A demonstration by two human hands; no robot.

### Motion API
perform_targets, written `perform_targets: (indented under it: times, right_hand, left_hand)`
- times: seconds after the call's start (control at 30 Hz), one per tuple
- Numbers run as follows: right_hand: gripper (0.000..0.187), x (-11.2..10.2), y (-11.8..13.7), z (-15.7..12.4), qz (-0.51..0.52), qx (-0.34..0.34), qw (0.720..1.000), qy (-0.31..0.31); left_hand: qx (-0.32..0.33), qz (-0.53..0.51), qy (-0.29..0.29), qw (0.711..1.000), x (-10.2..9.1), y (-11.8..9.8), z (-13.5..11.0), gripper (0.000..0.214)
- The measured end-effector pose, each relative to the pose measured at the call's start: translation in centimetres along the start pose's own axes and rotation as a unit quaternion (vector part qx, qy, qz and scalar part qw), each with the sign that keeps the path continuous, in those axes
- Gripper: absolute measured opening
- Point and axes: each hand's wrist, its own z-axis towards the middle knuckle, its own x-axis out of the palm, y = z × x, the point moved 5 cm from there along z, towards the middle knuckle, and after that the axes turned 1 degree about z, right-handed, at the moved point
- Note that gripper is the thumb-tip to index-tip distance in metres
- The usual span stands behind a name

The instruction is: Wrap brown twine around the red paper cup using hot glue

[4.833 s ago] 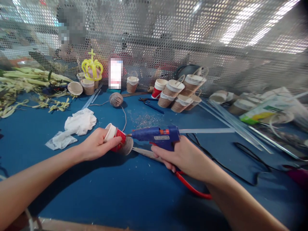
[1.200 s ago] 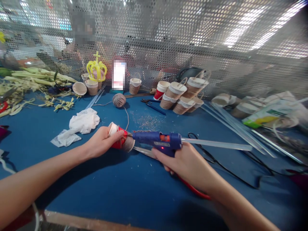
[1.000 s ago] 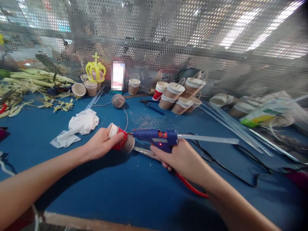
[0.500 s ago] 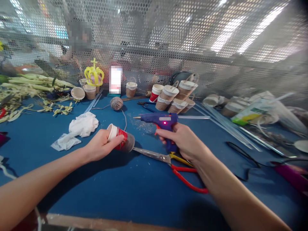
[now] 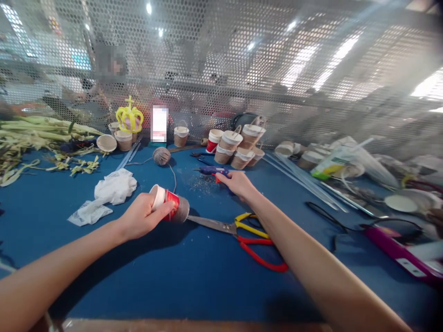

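My left hand [image 5: 143, 214] grips a red and white paper cup [image 5: 172, 205], tilted on its side, with grey-brown twine wound around its lower part. From the cup a strand runs back to a ball of twine [image 5: 161, 156]. Farther off, my right hand [image 5: 237, 183] is closed around a blue hot glue gun [image 5: 213, 171], its nozzle pointing left, low over the table. Between my hands lie large scissors [image 5: 224, 227] with one red and one yellow handle, partly under my right forearm.
Several twine-wrapped cups [image 5: 231, 142] are stacked at the back by the perforated metal screen [image 5: 207, 60]. White crumpled tissue [image 5: 116, 186] lies left of the cup. Clear glue sticks [image 5: 304, 177] and a purple power strip [image 5: 398, 251] are on the right. A lit phone [image 5: 159, 123] stands behind the ball.
My right hand has carried the glue gun farther back and lowered it towards the table. The left hand still holds the cup in nearly the same place. The view has shifted slightly.
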Motion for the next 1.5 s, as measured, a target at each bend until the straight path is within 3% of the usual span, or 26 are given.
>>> perform_targets:
  times: [0.27,0.4,0.5,0.57,0.63,0.73,0.8,0.9,1.0,1.07,1.13,1.23,1.33,1.4,1.5]
  right_hand:
    - [0.028,0.3,-0.3,0.8,-0.132,0.008,0.990,-0.043]
    - [0.033,-0.3,0.9,-0.5,-0.149,-0.010,0.985,-0.083]
    - [0.030,-0.7,3.0,-2.6,-0.134,-0.073,0.984,-0.088]
    - [0.034,-0.2,4.7,-4.5,-0.102,-0.140,0.984,-0.036]
    - [0.044,1.1,6.2,-6.6,-0.060,-0.205,0.975,0.058]
    - [0.054,3.1,7.8,-9.1,0.037,-0.270,0.940,0.205]
    - [0.060,4.1,8.2,-10.0,0.125,-0.258,0.912,0.294]
    - [0.058,5.3,8.2,-10.6,0.272,-0.182,0.863,0.385]
    - [0.035,5.5,8.4,-10.9,0.410,-0.128,0.811,0.397]
    - [0.022,5.0,8.5,-10.8,0.451,-0.127,0.813,0.346]
    - [0.015,4.1,8.5,-10.6,0.462,-0.150,0.826,0.287]
    - [0.015,2.5,8.5,-10.5,0.482,-0.191,0.825,0.225]
    - [0.017,1.1,8.3,-10.4,0.488,-0.216,0.827,0.178]
    - [0.017,0.6,8.2,-10.4,0.476,-0.229,0.834,0.157]
    - [0.017,0.3,8.2,-10.6,0.460,-0.246,0.842,0.138]
  left_hand:
    - [-0.003,0.003,0.020,1.000,0.4,0.2,-0.1,0.036]
    - [-0.002,0.006,0.024,1.000,0.4,0.1,0.0,0.036]
    - [0.001,0.019,0.021,1.000,0.4,0.2,0.0,0.037]
    - [0.032,0.036,0.018,0.999,0.4,-0.2,-0.2,0.035]
    - [0.099,0.060,0.014,0.993,0.5,-1.1,-0.5,0.031]
    - [0.217,0.094,0.010,0.971,0.8,-2.7,-1.3,0.024]
    - [0.273,0.108,0.009,0.956,1.0,-3.6,-1.8,0.021]
    - [0.306,0.120,0.018,0.944,1.3,-4.2,-2.1,0.020]
    - [0.301,0.112,0.038,0.946,1.5,-4.2,-2.1,0.021]
    - [0.283,0.087,0.054,0.954,1.6,-4.1,-2.1,0.024]
    - [0.225,0.028,0.079,0.971,1.7,-3.6,-1.8,0.025]
    - [0.044,-0.129,0.114,0.984,2.0,-2.0,-1.3,0.029]
    - [-0.099,-0.279,0.107,0.949,2.3,-0.8,-1.2,0.035]
    - [-0.142,-0.335,0.105,0.926,2.6,-0.3,-1.2,0.038]
    - [-0.167,-0.349,0.104,0.916,2.9,0.0,-1.2,0.039]
